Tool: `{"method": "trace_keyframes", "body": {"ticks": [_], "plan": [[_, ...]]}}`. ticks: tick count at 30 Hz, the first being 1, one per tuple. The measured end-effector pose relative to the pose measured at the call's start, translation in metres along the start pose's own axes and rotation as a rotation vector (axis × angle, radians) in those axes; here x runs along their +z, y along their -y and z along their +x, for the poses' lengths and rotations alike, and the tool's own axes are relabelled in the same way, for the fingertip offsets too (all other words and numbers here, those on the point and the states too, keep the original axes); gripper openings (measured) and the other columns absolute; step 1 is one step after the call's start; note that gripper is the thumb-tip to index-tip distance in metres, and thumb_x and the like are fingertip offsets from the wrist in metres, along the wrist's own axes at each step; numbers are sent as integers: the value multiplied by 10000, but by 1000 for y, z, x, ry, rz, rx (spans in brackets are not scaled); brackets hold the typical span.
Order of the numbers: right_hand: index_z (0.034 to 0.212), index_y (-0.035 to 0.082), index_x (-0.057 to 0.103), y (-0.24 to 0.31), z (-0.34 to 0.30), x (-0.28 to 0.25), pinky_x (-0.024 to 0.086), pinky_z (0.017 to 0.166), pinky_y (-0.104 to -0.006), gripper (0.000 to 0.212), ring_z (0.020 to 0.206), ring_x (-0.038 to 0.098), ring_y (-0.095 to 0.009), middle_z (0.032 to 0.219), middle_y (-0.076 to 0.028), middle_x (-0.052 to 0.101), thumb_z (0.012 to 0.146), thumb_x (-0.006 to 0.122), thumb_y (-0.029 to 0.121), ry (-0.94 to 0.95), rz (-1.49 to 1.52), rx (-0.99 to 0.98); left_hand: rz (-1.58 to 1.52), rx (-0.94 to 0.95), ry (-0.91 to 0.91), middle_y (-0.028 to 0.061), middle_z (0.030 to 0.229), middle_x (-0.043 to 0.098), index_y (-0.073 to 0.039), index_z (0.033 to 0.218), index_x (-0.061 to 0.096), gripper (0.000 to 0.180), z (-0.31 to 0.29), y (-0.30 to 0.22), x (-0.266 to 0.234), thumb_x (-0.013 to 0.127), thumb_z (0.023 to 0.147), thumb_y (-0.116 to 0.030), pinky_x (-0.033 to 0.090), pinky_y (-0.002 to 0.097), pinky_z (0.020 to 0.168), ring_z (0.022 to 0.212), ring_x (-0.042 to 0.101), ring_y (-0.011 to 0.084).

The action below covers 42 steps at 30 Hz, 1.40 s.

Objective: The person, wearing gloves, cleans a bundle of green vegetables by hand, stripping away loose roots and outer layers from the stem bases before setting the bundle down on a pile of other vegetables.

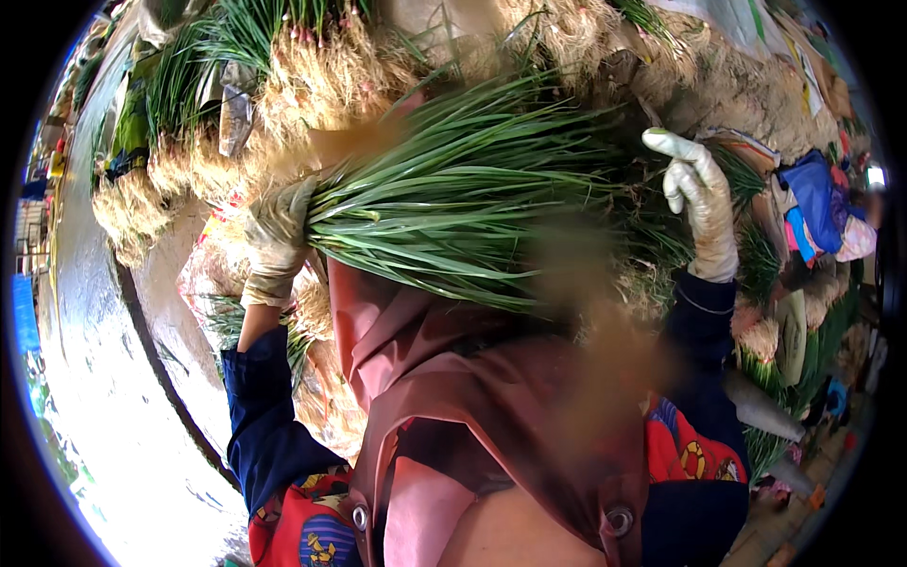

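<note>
A large bunch of green onions [453, 194] lies sideways in front of me, its long green leaves fanning out to the right. My left hand [277, 236], in a pale soiled glove, is closed round the bunch at its left end. The held end is mostly hidden by the glove. To the right of the leaf tips is my right hand [701, 203], raised, in a similar glove. Its index finger stretches left while the other fingers curl, and I see nothing held in it. A brown apron [425, 354] covers my lap under the leaves.
More onion bunches with tan, stringy roots [326, 80] line the far side. A wet grey floor [142, 378] stretches along the left. Blue cloth [814, 200] lies at the far right, near more onions. Brown blurry smudges obscure parts of the centre.
</note>
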State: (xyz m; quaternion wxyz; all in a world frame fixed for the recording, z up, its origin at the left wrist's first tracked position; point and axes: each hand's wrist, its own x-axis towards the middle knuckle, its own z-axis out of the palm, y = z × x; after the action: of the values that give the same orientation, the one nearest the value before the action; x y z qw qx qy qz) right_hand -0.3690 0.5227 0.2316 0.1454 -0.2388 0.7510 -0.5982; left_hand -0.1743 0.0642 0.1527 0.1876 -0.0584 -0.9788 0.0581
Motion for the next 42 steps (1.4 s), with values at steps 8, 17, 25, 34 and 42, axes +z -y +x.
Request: {"method": "trace_keyframes", "body": {"ticks": [8, 17, 25, 34, 42], "plan": [[1136, 96, 577, -3, 8, 62, 447, 575, -196, 340, 635, 536, -56, 807, -7, 641, 806, 646, 139, 125, -598, -157, 24, 25, -45, 51, 1023, 574, -114, 1181, 503, 462, 3, -2, -1, 597, 734, -180, 413, 381, 817, 928, 563, 229], [905, 3, 586, -32, 35, 80, 288, 413, -169, 223, 477, 395, -30, 651, 9, 560, 894, 557, 224, -428, 995, -101, 46, 13, 10, 72, 1086, 537, -135, 1219, 490, 513, 4, -13, 18, 590, 716, -145, 407, 402, 850, 990, 515, 256], [1111, 56, 571, -31, -23, -25, 452, 796, -249, 323, 864, 569, -124, 1009, -54, 631, 811, 653, 144, -465, -888, -151, 162, 76, -7, 76, 998, 571, -106, 1204, 500, 471, 3, -8, 18, 579, 744, -165, 414, 390, 843, 922, 549, 254], [843, 159, 678, 48, 26, 143, 430, 685, -302, 225, 750, 535, -157, 771, 14, 573, 678, 707, 308, 113, -1136, -669, 129, 60, 81, 75, 1044, 554, -107, 1216, 489, 510, -10, 3, 35, 605, 727, -193, 408, 390, 856, 958, 534, 256], [809, 57, 571, 39, 33, 136, 465, 581, -251, 180, 598, 549, -127, 772, -31, 609, 916, 508, 187, -122, 152, -319, -15, 74, -44, 73, 1031, 565, -96, 1207, 500, 503, 15, -14, 8, 593, 726, -211, 418, 380, 845, 949, 542, 246]]}}
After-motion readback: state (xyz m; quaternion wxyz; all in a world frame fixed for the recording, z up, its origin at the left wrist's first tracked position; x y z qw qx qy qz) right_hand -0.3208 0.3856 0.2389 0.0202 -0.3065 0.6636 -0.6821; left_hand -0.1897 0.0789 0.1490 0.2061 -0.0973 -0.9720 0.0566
